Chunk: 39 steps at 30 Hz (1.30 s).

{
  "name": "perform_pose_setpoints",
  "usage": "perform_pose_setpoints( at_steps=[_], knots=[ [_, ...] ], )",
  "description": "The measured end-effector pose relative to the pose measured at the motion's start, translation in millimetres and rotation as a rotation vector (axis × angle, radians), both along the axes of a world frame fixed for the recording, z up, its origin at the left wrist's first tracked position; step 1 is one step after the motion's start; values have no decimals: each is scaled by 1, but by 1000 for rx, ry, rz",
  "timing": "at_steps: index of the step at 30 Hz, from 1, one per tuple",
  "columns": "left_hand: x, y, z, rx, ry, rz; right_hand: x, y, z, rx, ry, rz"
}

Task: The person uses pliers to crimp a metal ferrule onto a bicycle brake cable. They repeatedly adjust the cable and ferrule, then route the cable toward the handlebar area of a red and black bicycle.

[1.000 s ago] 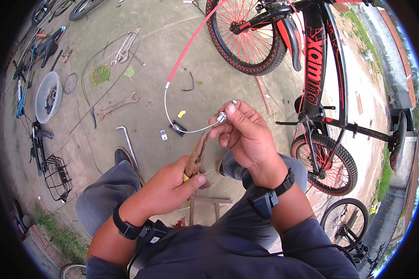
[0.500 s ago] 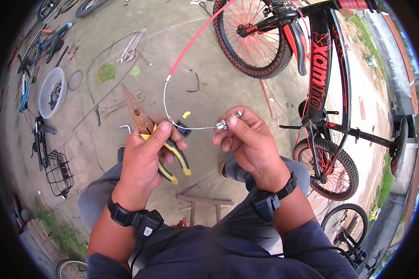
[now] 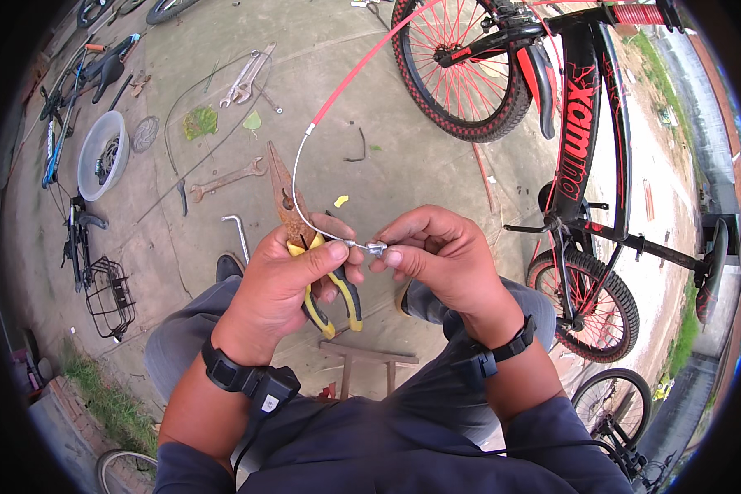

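The cable [image 3: 297, 189] reached down to the right hand [image 3: 449, 259], which pinched its partly covered metal fitting [image 3: 375, 248]; the left hand [image 3: 278, 278] clasped pliers [image 3: 290, 206], thumb [image 3: 325, 259] hiding part of the handles [image 3: 315, 313]. Farther off, red housing [image 3: 356, 71] ran out of view.

Your left hand [image 3: 303, 267] gripped rusty needle-nose pliers [image 3: 293, 221] and touched the thin silver cable [image 3: 296, 156], which ran from a red housing [image 3: 350, 79]; your right hand [image 3: 440, 255] pinched the metal barrel adjuster [image 3: 376, 249] on it.
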<state>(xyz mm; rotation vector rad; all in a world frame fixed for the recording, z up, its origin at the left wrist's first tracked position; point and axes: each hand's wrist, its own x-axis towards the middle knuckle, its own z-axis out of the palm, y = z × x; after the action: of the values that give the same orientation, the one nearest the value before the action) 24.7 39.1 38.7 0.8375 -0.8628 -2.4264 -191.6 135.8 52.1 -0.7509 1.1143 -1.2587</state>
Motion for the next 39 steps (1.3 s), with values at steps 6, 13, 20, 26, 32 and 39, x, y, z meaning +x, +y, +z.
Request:
perform_pose_setpoints(
  at_steps=[6, 13, 20, 26, 32, 39],
  knots=[
    [-7, 8, 0, -46, -19, -22, 4, -1, -5, -145, 45, 18],
    [-6, 7, -2, -53, -36, -7, 6, 0, -6, -143, 84, 38],
    [-5, 8, -9, -44, -38, -10, 5, 1, -7, -176, 232, 58],
    [-5, 9, -10, -66, -42, -4, 6, 2, -8, -147, 297, 34],
    [-5, 11, -10, -144, -62, 3, 10, 2, 1, -154, 398, 15],
    [-8, 12, -8, -178, -90, 32, 9, 0, 0, -222, 659, 22]
  ],
)
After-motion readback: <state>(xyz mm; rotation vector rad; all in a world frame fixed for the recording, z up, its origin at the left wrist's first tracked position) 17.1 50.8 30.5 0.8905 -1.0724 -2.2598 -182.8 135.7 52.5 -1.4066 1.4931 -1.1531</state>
